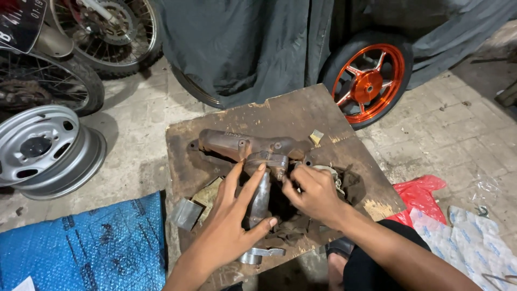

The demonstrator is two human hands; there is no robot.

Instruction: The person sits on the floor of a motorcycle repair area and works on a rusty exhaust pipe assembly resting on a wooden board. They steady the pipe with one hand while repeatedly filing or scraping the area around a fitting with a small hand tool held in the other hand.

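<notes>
1. On the stained board (334, 113), head view: we find a rusty brown metal part (245, 145), a long arm lying crosswise with a second tube (260, 196) running down from a clamp-like joint (267, 159) at its middle.
2. Our left hand (229, 226) lies spread over the lower tube, fingers (253, 180) wide and resting on the metal, thumb pressed to its side; a bracing touch, not a closed grasp.
3. Our right hand (315, 194) is pinched narrow at the joint, fingertips (288, 186) closed on something small; what it is, we cannot tell.
4. Loose items: a bent grey plate (186, 214), a curved bright bracket (261, 253) at the near edge, a small pale scrap (316, 136).
5. Surroundings: grey steel rim (46, 151), orange wheel (369, 83), blue sheet (86, 248), red bag (423, 196).
6. Risks, as we judge them: the part may roll, being braced by an open palm only; the small pinched piece may slip and vanish among dark rags; the bracket, half over the edge, may fall.
</notes>
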